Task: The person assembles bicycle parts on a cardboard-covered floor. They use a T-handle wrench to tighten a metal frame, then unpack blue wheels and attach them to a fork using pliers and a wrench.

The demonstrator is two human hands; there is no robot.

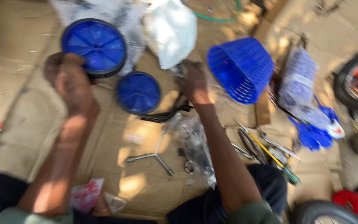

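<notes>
Motion blur softens everything. The left hand (69,79) grips the larger blue plastic wheel (94,46); the right hand (193,81), its grasp unclear, touches a white plastic bag (170,31). Bare cardboard floor covering (17,103) lies leftward.

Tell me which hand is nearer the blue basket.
The right hand. It is just to the left of the blue basket in the picture, by the white plastic bag. The left hand is far across, at the larger blue wheel.
</notes>
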